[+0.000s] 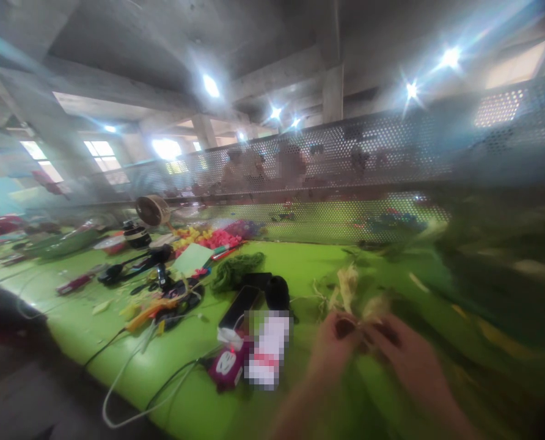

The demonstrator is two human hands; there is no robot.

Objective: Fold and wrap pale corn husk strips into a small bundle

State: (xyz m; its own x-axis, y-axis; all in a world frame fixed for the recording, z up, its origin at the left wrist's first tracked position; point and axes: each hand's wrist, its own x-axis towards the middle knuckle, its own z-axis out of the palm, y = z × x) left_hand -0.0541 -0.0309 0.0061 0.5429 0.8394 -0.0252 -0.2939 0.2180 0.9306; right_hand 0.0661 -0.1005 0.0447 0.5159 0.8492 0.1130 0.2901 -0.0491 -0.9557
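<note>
Over the right part of the green table, my left hand [336,339] and my right hand [398,342] meet, fingers pinched closed. Both grip a pale yellow, papery fibrous piece [347,287], whose frayed end rises above the fingers. Blur hides its exact kind and the fingertips. Thin dry strands [321,296] trail just left of it. To the left of my left hand lie a black rounded object [277,293], a dark phone [240,307] and a maroon box [228,366] with a white mark and a red light.
The green table [199,406] carries an orange-handled tool [151,315] with a cord, a bundle of green strands [238,269], pink pieces [222,239] and a small fan [153,211]. White cable [110,391] loops over the front edge. A perforated screen [313,168] stands behind; dark green material [501,269] lies right.
</note>
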